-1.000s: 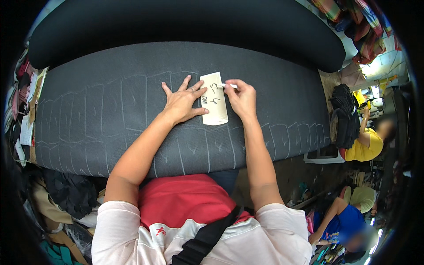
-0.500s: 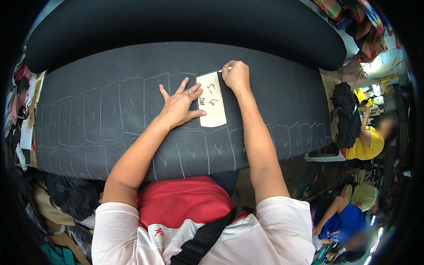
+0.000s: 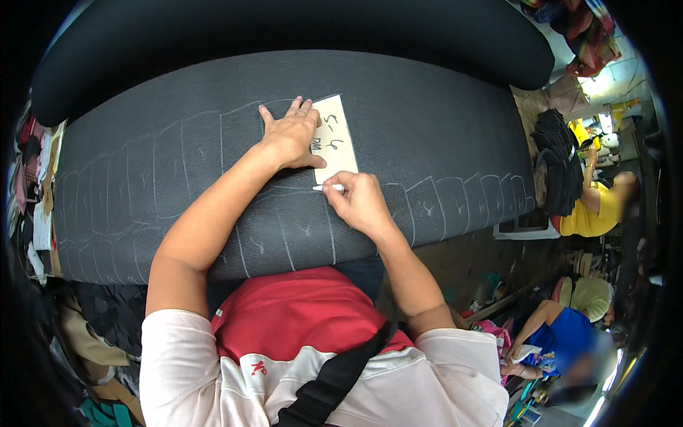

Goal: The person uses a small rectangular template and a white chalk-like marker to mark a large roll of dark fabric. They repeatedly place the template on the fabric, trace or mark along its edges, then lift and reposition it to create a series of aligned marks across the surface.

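White marking stick pinched closely between the thumb and fingers of the right hand, its tip directed leftward and placed at the near left corner of a cream card. The left hand is laid palm down with fingers spread, nothing being grasped; the card's left edge is overlapped by its fingertips and thumb. The card, marked with dark handwriting, lies flat on dark grey fabric, near the middle of the sheet. Rows of pale outlines are drawn on the fabric to the left of the card, as well as along its near side and to the right. The far edge is bordered by a large black roll. At right, dark cloth pieces are stacked; beyond them, a person in yellow is seen.
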A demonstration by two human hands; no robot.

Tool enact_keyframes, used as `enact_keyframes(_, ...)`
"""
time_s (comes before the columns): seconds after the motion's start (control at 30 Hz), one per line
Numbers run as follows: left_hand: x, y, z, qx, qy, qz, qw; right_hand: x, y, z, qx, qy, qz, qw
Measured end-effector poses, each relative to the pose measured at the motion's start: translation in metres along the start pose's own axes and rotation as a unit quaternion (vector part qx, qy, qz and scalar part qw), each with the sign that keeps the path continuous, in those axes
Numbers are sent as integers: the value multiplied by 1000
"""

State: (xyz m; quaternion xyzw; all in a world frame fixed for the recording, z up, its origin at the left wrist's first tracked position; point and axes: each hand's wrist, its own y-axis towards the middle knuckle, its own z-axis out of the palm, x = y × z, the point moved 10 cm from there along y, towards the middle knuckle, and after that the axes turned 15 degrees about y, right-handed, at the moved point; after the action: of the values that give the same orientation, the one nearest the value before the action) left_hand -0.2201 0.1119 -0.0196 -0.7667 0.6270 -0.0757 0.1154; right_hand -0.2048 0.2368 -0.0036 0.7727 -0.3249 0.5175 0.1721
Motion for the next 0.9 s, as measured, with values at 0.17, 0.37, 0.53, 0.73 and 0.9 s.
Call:
enact_keyframes(0.17,-3,-3,-13,-40,-20,-11,999,-24,-11,-86,-202,-162,49,965)
enact_keyframes(0.37,-1,-32,-102,-443,-308,59,840,-26,-39,-163,-339,165,-38,926)
enact_keyframes(0.53,-69,-58,-90,-486,-212,211,821,-37,-51,-176,-391,221,-119,885)
enact_keyframes(0.73,-81,-3,-20,-239,-122,131,954,-76,-26,-155,-344,167,-51,923)
enact_keyframes(0.9,-66,23,-4,-182,-20,73,980,-69,4,-148,-315,194,-72,926)
